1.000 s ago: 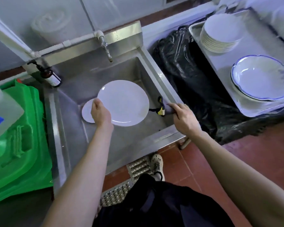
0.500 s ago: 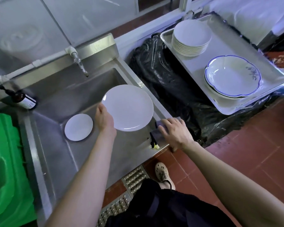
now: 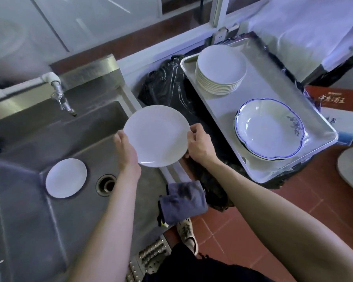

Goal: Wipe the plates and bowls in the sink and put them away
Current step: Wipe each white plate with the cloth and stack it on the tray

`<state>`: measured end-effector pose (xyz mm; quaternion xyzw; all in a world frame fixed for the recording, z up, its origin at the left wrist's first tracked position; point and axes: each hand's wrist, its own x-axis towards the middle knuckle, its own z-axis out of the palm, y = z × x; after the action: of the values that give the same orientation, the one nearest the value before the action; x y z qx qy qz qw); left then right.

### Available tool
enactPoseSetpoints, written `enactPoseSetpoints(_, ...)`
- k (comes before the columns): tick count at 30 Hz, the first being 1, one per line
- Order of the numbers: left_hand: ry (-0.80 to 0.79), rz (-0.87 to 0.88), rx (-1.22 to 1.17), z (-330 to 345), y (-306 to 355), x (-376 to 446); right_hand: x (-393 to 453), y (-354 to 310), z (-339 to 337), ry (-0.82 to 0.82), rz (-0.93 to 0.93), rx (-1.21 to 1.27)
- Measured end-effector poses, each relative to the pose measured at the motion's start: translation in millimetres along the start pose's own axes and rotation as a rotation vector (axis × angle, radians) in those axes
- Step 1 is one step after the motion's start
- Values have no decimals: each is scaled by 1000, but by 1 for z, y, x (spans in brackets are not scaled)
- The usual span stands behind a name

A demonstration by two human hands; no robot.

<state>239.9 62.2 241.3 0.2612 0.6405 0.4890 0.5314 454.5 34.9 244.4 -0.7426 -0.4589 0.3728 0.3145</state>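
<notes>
I am gripping the white plate (image 3: 155, 136) by opposite rims, left hand (image 3: 125, 147) and right hand (image 3: 199, 143) both closed on it, over the sink's (image 3: 49, 210) right edge, the plate stack (image 3: 220, 70) lying up-right, nearer my right.

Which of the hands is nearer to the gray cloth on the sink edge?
Right. The right hand grips the plate above the gray cloth; the left hand is farther, over the sink.
</notes>
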Motion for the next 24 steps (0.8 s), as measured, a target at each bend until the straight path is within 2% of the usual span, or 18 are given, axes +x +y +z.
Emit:
enactPoseSetpoints(5,-31,85,89,63,23,14,45,-5,-55,18,14,35)
enactPoseSetpoints(11,-91,302,389,165,61,37,108,2,-153,103,57,110)
enactPoseSetpoints(17,-92,455,646,279,86,87,222,10,-237,105,-25,-36)
enactPoseSetpoints(21,-27,467,736,333,86,114,299,10,-264,19,-103,-132)
enactPoseSetpoints(24,11,410,786,355,78,125,341,18,-269,-41,-167,-211)
